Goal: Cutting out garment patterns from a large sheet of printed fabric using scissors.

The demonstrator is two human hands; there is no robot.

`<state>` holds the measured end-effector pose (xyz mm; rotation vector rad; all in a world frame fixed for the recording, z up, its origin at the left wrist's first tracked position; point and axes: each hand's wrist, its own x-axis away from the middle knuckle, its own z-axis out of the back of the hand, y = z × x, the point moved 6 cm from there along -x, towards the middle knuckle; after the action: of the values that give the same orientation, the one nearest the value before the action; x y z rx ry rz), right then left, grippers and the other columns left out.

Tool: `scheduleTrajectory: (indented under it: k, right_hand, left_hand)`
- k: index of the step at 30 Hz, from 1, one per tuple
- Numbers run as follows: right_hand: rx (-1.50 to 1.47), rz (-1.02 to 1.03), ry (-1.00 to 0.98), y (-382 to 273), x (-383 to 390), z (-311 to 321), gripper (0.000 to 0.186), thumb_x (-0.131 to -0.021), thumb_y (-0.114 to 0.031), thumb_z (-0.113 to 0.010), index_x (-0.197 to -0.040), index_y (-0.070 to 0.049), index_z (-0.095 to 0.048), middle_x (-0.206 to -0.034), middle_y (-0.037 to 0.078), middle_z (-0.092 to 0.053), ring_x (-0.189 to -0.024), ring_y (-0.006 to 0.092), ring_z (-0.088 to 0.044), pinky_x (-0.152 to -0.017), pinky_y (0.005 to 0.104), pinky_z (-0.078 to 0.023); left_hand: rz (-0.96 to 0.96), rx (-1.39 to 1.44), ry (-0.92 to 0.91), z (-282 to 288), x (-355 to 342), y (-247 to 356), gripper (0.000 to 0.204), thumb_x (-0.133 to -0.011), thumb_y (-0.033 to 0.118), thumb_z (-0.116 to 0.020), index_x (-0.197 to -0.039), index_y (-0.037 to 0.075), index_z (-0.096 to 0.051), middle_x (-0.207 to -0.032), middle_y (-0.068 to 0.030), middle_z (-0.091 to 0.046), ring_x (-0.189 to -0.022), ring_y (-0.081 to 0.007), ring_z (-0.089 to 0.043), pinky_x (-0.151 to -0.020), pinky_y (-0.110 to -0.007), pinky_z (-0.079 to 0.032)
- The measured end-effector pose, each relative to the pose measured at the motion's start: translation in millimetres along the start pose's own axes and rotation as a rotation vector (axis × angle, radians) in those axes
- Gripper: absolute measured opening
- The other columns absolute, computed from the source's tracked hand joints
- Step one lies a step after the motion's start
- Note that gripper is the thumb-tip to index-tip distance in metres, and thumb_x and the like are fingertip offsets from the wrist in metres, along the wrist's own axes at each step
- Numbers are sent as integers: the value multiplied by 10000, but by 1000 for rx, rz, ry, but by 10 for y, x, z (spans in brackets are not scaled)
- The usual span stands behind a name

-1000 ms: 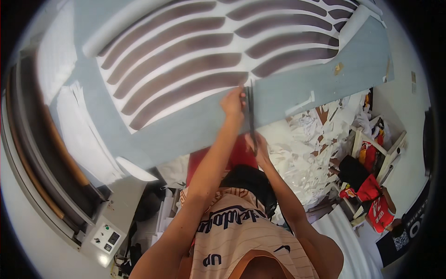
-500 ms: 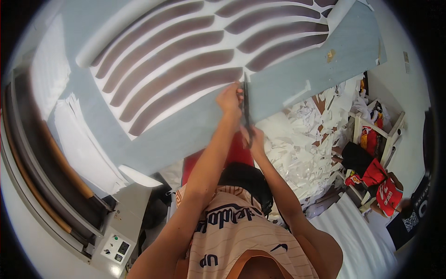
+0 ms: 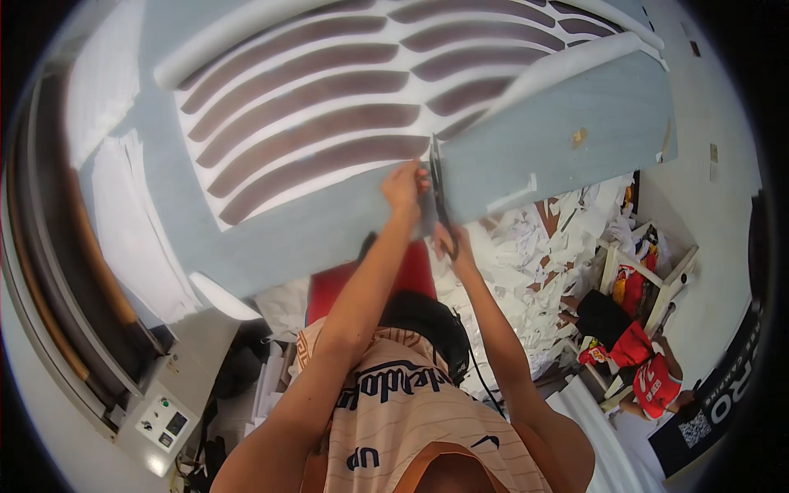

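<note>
A white sheet printed with rows of dark brown curved strips [image 3: 333,123] lies on the blue-grey table [image 3: 567,140]. My left hand [image 3: 403,189] is closed at its near edge, with the fingertips pinched beside the lowest strip. What sits between those fingertips is mostly hidden, but it appears to be the sheet's edge. My right hand [image 3: 454,245] grips the handles of long dark scissors [image 3: 437,177]. Their blades point away from me and reach the sheet just right of my left hand. Beyond the blades, the sheet's right part curls up and back.
White paper scraps [image 3: 509,287] are heaped below the table's right side. A machine with long rollers [image 3: 99,263] and a control panel [image 3: 164,423] stands at left, near stacked white sheets [image 3: 144,238]. Right, a person in red [image 3: 649,374] is beside a pale frame [image 3: 649,279].
The sheet's right part has lifted and curled away from me, covering some strips. The scissors stay beside my left hand. My view has shifted slightly.
</note>
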<state>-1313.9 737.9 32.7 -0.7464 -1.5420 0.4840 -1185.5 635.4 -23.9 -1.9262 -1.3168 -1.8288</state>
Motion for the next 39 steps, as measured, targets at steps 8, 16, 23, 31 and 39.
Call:
scheduleTrajectory:
  k: [8,16,23,31,39]
  right_hand:
    - [129,8,4,-90,-113,128,420,-879,-397,-774,-717,-88,-541,-531,-16,-473,-416,90,-472,-396,255,-376]
    - [198,-13,-10,-181,-189,317,446,-839,-381,-821,-678,-73,-542,-497,-12,-484,-375,85,-454,-367,250,-378]
    - [369,-22,-82,-368,-325,485,373,-907,-328,-746,-719,-58,-570,-553,-4,-499,-471,97,-479,-429,284,-360]
    - [249,-2,-125,-509,-568,390,347,-887,-309,-770,-739,-56,-584,-534,-14,-486,-436,88,-469,-413,259,-360]
    - [171,-23,-112,-637,-804,263,351,-846,-302,-824,-749,-60,-590,-531,-27,-485,-402,73,-467,-382,239,-358]
  left_hand:
    - [-58,9,22,-61,-7,-76,250,-876,251,-787,-944,43,-666,-782,-74,-704,-543,-152,-622,-479,-281,-478]
    - [-51,-11,78,-128,85,-40,264,-875,274,-788,-927,46,-664,-779,-71,-699,-545,-166,-629,-499,-300,-503]
    - [-95,-77,123,-238,36,13,246,-876,246,-789,-889,42,-654,-787,-73,-707,-550,-171,-632,-520,-298,-509]
    - [-127,-38,140,-235,-4,-26,219,-874,217,-794,-903,42,-666,-782,-62,-713,-553,-124,-606,-558,-270,-506]
    - [-131,-5,144,-223,-60,13,212,-884,171,-767,-942,-6,-667,-795,-98,-709,-571,-146,-622,-547,-280,-529]
